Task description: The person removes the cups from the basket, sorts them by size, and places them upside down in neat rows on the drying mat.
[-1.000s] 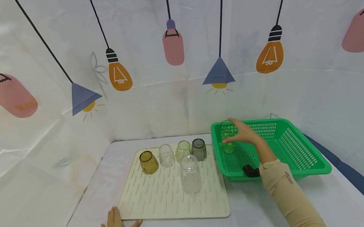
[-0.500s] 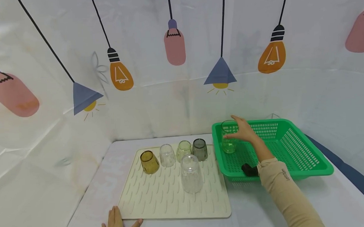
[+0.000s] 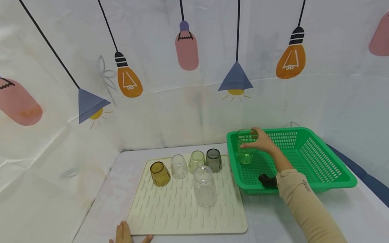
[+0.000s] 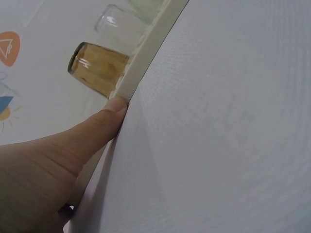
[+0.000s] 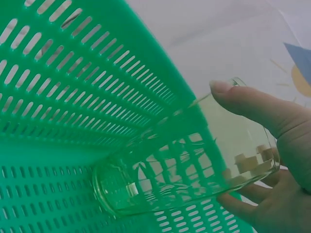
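A tall, faintly green drinking glass point(image 5: 160, 165) stands inside the green plastic basket point(image 3: 325, 184), near its left end. My right hand point(image 3: 262, 141) grips it by the upper part, with the thumb point(image 5: 248, 102) on one side and the fingers point(image 5: 243, 204) round the other. At the near left corner of the cream drying mat point(image 3: 172, 218) rests my left hand point(image 3: 124, 242), fingers spread and thumb against the mat's edge. Upside down on the mat are an amber glass point(image 3: 160, 174), a clear glass point(image 3: 179, 166), a pale green glass point(image 3: 196, 160), a grey glass point(image 3: 213, 160) and a tall clear glass point(image 3: 204, 187).
The basket stands right of the mat on a white-covered table point(image 3: 269, 226). A black device point(image 3: 267, 180) sits at my right wrist. Behind the table hangs a white cloth point(image 3: 168, 118) with printed lamps.
The fingers of my right hand have come down and curled round the tall glass, which still stands in the basket. My left hand has stayed at the mat's corner.
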Tool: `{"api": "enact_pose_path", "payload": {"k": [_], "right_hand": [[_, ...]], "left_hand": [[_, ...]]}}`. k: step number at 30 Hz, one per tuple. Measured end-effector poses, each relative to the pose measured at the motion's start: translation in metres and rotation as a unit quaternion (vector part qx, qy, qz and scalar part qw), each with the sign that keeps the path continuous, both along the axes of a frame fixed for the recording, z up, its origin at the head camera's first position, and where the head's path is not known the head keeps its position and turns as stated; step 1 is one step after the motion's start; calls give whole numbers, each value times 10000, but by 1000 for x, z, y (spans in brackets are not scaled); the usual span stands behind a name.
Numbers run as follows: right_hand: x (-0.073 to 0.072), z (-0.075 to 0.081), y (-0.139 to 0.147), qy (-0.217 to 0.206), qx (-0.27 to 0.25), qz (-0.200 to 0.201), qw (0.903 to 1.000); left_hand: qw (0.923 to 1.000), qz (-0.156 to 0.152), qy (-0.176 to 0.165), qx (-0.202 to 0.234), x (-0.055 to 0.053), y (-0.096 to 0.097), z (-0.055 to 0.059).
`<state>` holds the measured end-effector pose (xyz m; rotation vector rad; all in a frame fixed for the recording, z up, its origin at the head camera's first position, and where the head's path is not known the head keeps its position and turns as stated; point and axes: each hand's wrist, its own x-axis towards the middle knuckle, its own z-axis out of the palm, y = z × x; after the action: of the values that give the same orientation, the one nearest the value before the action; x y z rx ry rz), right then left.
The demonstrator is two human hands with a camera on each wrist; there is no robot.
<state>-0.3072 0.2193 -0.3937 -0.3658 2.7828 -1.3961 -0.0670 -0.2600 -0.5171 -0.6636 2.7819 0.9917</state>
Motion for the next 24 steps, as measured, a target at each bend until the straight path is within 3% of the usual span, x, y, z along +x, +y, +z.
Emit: {"api": "enact_pose_path", "payload": {"k": [9,19,24], "right_hand": [[4,-2,4,141,-223,-267,9993],[22,6,1,136,-608,-466,9970],[31,5,1,512,-800,-646,9934]], "left_hand": [[9999,-43,96,-117,3,1,1],[9997,-3,238,-97,-1,-3,-5],[9999,-10,115,-17,-1,-4,-7]]}}
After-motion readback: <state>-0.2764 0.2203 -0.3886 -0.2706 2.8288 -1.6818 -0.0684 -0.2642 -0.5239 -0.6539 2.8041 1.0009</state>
